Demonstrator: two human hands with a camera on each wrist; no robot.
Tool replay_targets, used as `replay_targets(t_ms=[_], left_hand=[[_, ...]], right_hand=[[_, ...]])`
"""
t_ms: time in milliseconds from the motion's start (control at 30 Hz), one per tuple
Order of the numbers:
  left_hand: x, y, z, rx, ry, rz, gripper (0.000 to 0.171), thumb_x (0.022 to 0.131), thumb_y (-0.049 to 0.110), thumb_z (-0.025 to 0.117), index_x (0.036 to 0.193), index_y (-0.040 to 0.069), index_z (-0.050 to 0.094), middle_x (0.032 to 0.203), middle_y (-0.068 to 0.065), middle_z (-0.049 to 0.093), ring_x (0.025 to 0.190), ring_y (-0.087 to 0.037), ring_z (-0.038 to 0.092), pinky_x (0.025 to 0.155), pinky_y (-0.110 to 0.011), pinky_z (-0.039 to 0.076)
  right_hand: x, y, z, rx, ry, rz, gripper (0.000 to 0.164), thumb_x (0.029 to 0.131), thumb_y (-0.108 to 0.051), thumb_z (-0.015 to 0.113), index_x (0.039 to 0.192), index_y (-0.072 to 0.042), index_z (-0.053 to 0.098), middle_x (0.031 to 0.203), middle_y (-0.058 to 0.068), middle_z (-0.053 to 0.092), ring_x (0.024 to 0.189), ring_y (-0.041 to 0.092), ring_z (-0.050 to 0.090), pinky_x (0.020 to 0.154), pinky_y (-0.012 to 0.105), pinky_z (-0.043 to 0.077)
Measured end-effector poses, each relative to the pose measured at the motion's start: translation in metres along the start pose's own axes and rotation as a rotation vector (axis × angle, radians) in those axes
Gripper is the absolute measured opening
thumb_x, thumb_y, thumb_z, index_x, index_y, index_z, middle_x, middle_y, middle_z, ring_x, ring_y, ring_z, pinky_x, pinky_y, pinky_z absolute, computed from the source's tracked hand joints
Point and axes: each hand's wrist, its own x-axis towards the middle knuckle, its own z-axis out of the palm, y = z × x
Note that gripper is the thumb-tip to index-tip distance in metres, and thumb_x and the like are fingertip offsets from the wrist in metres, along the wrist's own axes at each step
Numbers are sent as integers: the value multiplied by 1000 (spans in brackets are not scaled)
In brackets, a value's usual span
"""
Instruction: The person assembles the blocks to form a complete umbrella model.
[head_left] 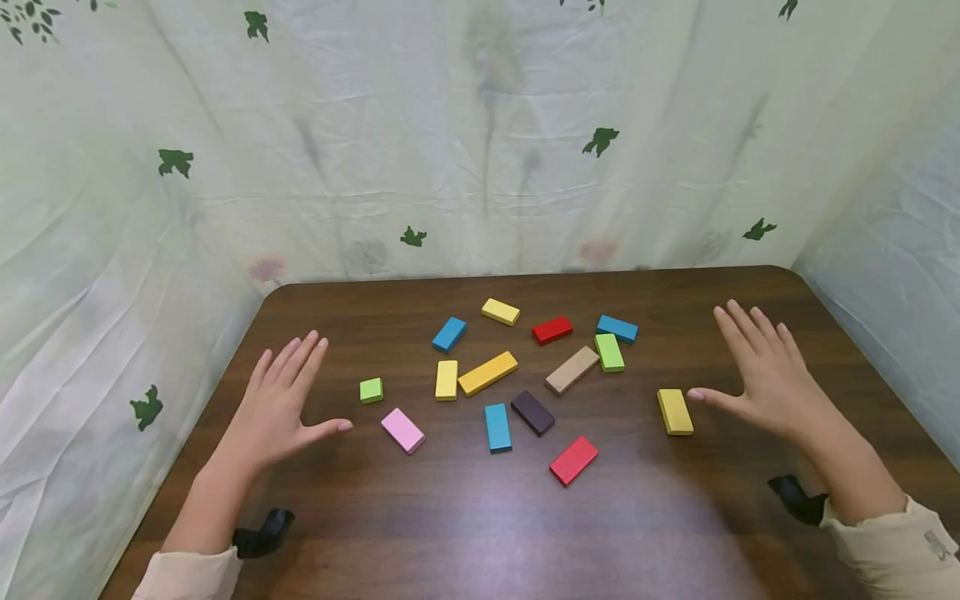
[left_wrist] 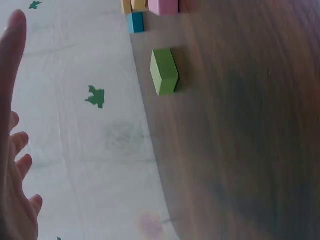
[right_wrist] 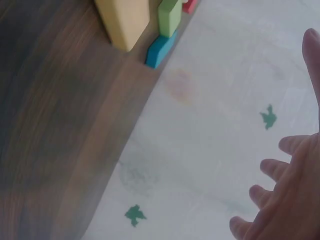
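Note:
Coloured blocks lie scattered on the brown table [head_left: 420,533]. My left hand [head_left: 277,408], fingers straight and thumb spread, holds nothing. Nearest to it are a small green block [head_left: 371,391] and a pink block [head_left: 402,431]; the green block [left_wrist: 164,72] also shows in the left wrist view. On the other side my right hand [head_left: 772,383] is spread with nothing in it. Its thumb tip appears beside a yellow block [head_left: 675,412]; whether they touch, I cannot tell. Mid-table are a dark purple block [head_left: 532,413], a blue block [head_left: 498,428] and a red block [head_left: 573,461].
Farther back lie a tan block [head_left: 572,371], a long orange-yellow block [head_left: 488,373], a green block [head_left: 609,353] against a blue block [head_left: 618,328], and several others. A white curtain [head_left: 450,150] with green leaf-like prints hangs behind the table. Black straps [head_left: 264,533] sit at both wrists.

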Motion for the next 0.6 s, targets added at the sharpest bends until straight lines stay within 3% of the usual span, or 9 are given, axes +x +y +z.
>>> replay_targets(t_ms=[200, 467, 600], left_hand=[[0, 12, 4, -45, 87, 31, 105, 70, 79, 39, 143, 6, 20, 142, -15, 26, 126, -36, 26, 103, -49, 11], [1, 31, 9, -169, 199, 71, 103, 72, 73, 47, 138, -4, 26, 141, -19, 28, 125, -37, 28, 103, -47, 16], [1, 41, 11, -200, 211, 63, 103, 73, 72, 48, 138, -5, 25, 141, -19, 27, 126, -36, 26, 104, -43, 16]], right_hand=[[-1, -12, 2, 46, 49, -46, 105, 71, -47, 70, 144, -5, 8, 146, 18, 13, 133, 36, 7, 104, 50, -1], [-5, -31, 12, 136, 134, -137, 106, 67, -41, 76, 142, 0, 14, 141, 23, 24, 130, 37, 18, 106, 42, 5], [-5, -41, 19, 175, 166, -169, 105, 68, -46, 74, 142, 0, 16, 140, 22, 26, 129, 36, 22, 106, 39, 8]])
